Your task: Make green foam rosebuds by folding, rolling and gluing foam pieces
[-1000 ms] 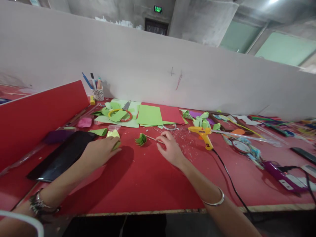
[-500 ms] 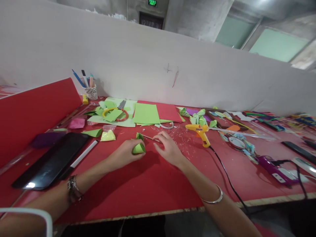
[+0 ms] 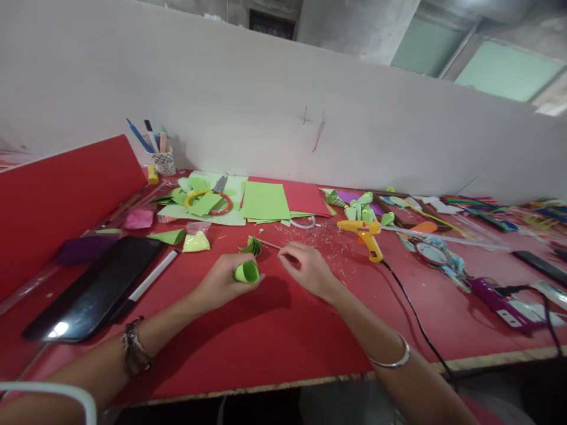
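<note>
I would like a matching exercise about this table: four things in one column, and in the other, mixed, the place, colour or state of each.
1. rolled green paper
2. glue gun
3. scissors
4. patterned cup

A. holds pens
B. partly yellow, partly red
C. in the left hand
D. yellow, with a black cord

Pairs: 1-C, 2-D, 3-B, 4-A

A green paper roll (image 3: 248, 272) — open-mouthed, tilted — is held near a thin stick (image 3: 268, 243) and fanned green paper (image 3: 254, 246).
</note>
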Demonstrator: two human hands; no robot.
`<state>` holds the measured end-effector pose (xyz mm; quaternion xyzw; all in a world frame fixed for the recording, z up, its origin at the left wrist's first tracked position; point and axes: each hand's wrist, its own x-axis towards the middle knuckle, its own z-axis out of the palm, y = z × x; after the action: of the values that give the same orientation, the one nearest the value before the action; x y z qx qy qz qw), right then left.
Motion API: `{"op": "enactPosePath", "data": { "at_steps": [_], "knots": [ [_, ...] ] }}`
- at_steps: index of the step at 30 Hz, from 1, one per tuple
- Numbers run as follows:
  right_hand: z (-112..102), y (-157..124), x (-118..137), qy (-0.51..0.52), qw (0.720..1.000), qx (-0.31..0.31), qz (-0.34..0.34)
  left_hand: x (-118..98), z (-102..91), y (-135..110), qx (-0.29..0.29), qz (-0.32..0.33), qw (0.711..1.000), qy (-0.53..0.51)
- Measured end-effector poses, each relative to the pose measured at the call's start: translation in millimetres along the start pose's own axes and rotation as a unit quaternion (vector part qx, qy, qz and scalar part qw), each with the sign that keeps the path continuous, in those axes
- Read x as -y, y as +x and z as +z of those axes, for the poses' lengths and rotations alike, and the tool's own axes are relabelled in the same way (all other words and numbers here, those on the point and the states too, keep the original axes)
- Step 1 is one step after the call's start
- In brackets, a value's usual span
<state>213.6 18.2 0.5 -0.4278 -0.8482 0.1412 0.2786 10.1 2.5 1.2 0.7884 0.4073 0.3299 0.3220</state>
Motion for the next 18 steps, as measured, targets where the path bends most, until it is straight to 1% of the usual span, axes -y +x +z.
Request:
{"op": "enactPosePath", "data": {
  "at_steps": [7,9,11,12,14,16,18],
  "knots": [
    [-1,-1,3,-0.037,0.999,0.015,0.006,-2,6.1,-2,-0.01,-0.024,1.0,-0.007],
    [-4,1,2,-0.07,0.997,0.023,0.024,-1,5.8,-1,-0.015,-0.025,1.0,-0.006],
    [-11,2,-1,-0.131,0.988,0.044,0.065,1,4.6,0,-0.026,-0.021,0.999,-0.01],
    [-17,3,-3,-0.171,0.979,0.058,0.097,2,3.9,1,-0.033,-0.021,0.999,-0.013],
    [-33,1,-9,-0.262,0.943,0.079,0.187,4,2.6,2,-0.039,-0.028,0.999,-0.021],
    [-52,-5,-20,-0.331,0.895,0.096,0.283,6,1.9,2,-0.035,-0.038,0.998,-0.028],
    [-71,-14,-34,-0.35,0.847,0.095,0.389,7,1.8,1,-0.033,-0.046,0.998,-0.032]
  ]
}}
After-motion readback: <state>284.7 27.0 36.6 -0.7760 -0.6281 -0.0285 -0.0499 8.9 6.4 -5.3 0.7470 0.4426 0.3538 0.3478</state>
